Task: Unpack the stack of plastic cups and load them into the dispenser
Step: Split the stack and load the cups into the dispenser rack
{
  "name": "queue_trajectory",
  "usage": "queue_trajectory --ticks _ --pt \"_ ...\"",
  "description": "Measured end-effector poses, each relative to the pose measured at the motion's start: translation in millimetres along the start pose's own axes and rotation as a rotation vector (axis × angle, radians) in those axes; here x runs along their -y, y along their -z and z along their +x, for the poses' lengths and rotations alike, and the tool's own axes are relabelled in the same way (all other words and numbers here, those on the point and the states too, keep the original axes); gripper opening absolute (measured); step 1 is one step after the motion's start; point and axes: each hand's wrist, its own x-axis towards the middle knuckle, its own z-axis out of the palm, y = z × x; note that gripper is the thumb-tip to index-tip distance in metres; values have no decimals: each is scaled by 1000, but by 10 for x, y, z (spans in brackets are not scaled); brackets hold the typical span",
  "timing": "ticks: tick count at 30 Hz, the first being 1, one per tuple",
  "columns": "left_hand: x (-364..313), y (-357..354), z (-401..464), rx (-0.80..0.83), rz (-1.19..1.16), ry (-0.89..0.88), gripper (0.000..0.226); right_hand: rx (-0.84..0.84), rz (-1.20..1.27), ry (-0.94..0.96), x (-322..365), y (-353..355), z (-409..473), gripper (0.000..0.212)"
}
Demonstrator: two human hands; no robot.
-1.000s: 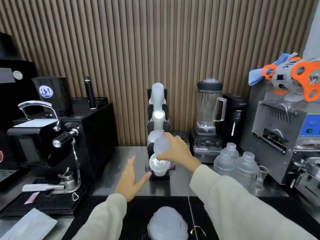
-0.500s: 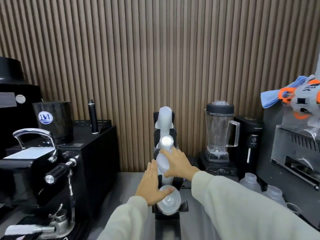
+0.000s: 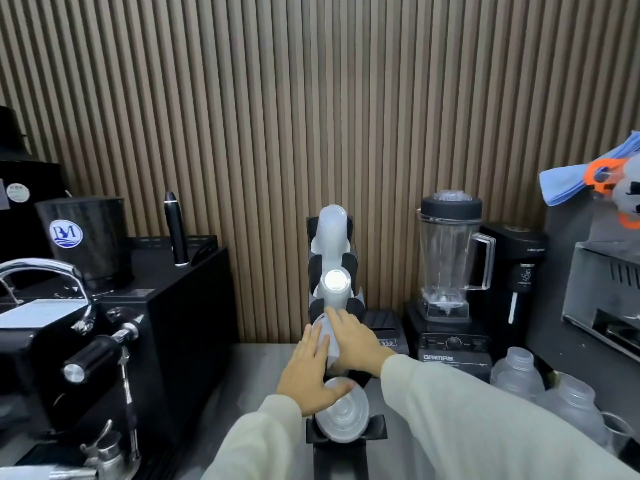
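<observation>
Head view: a black tiered cup dispenser (image 3: 349, 261) stands upright on the grey steel counter (image 3: 263, 362) against the brown slatted wall panel (image 3: 311, 98). Its upper two tiers each hold a stack of translucent plastic cups (image 3: 331, 233), their bases pointing toward the camera. At the third tier, the right hand (image 3: 353, 341) lies over a translucent plastic cup stack (image 3: 325, 336), fingers curved across its top and right side, gripping it. The left hand (image 3: 308, 372) rests against the left side of the same stack with fingers extended and close together; its thumb touches the rim of the lowest-tier cup stack (image 3: 343, 415), which sits in the bottom holder. Both sleeves are cream-coloured. A black espresso machine (image 3: 69, 341) stands to the left of the dispenser. A clear-jug blender with a black base (image 3: 448, 271) stands to the right, with frosted plastic bottles (image 3: 519, 372) in front of it.
</observation>
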Motion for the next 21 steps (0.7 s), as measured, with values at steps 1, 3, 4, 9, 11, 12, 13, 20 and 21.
queue_trajectory --ticks 1,3,4,9,11,12,13,20,21 --pt "2 -14 2 -7 38 1 98 -10 -1 -1 3 -28 15 103" --pt "-12 -34 9 -23 93 21 94 -37 -19 -1 18 -61 38 98" --pt "-24 -36 22 -26 119 31 94 -47 -27 -3 21 -69 52 97" --pt "-83 -8 53 23 291 68 93 -25 -143 -28 14 -73 55 105" --pt "-96 5 64 48 309 90 93 -25 -224 -48 25 -83 -1 109" --pt "-102 7 71 55 312 92 93 -53 -259 -57 32 -95 -43 108" --pt "-108 4 77 54 307 91 93 -93 -287 -51 39 -103 -97 105" --pt "-83 -31 89 62 261 86 104 -95 -329 102 -30 -276 -226 88" --pt "-80 -19 102 75 262 86 104 -83 -351 90 -28 -293 -222 89"
